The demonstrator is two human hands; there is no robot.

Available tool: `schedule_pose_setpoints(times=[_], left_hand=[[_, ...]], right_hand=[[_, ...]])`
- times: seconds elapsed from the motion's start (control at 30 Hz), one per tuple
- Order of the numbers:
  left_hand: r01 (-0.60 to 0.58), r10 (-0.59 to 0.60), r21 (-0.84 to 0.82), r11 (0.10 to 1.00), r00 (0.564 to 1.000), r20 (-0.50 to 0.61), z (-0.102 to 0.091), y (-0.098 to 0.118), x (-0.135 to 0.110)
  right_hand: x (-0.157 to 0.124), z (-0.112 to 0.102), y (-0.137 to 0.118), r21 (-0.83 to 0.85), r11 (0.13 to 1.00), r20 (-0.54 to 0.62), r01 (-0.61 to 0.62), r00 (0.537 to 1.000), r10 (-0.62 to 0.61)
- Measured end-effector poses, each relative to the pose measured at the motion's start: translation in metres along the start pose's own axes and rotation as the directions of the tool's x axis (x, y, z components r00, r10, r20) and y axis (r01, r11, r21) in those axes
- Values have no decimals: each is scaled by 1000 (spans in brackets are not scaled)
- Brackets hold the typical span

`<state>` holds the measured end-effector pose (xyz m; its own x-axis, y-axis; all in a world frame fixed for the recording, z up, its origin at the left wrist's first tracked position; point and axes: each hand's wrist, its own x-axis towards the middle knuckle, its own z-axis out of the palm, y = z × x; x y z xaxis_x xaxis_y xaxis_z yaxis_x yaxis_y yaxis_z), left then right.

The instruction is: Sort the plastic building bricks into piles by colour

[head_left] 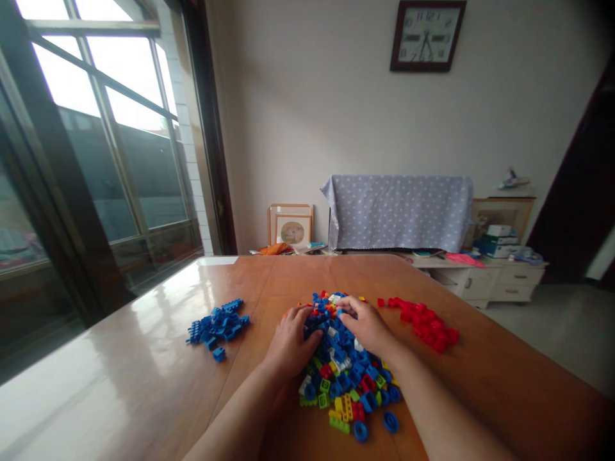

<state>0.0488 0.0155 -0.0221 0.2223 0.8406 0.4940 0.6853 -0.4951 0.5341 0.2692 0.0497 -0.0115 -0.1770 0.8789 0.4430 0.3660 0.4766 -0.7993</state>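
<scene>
A mixed pile of toy building bricks (343, 362), mostly blue with red, yellow, green, white and orange pieces, spreads across the wooden table in front of me. On the pile's left side lies my left hand (294, 339), fingers reaching over the far bricks and thumb held apart, with nothing seen in its grasp. My right hand (368, 325) is over the pile's far right side. Its thumb and forefinger come together around a small blue brick (340, 312); the other fingers are partly hidden. Blue wheel-like rings (360, 431) lie at the near edge of the pile.
A separate group of blue bricks (218, 326) lies to the left, and a group of red bricks (425, 323) to the right. The wooden table (158, 384) reaches toward a white cabinet (509, 282) and a cloth-covered object (398, 214). Glass windows stand at left.
</scene>
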Motion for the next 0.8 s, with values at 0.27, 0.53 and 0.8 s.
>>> schedule_pose_setpoints(times=[0.27,0.53,0.8], left_hand=[[-37,36,-11,999,997,-75,-10,17,3],[-116,116,-130,985,993,-10,-17,30,1],[302,-521,-771,561,853,-45,-14,2,11]], right_hand=[[-7,3,-28,424,896,70,-135,991,116],[-17,19,-38,289,954,151,-73,988,29],[-15,11,-32,282,957,37,-70,997,62]])
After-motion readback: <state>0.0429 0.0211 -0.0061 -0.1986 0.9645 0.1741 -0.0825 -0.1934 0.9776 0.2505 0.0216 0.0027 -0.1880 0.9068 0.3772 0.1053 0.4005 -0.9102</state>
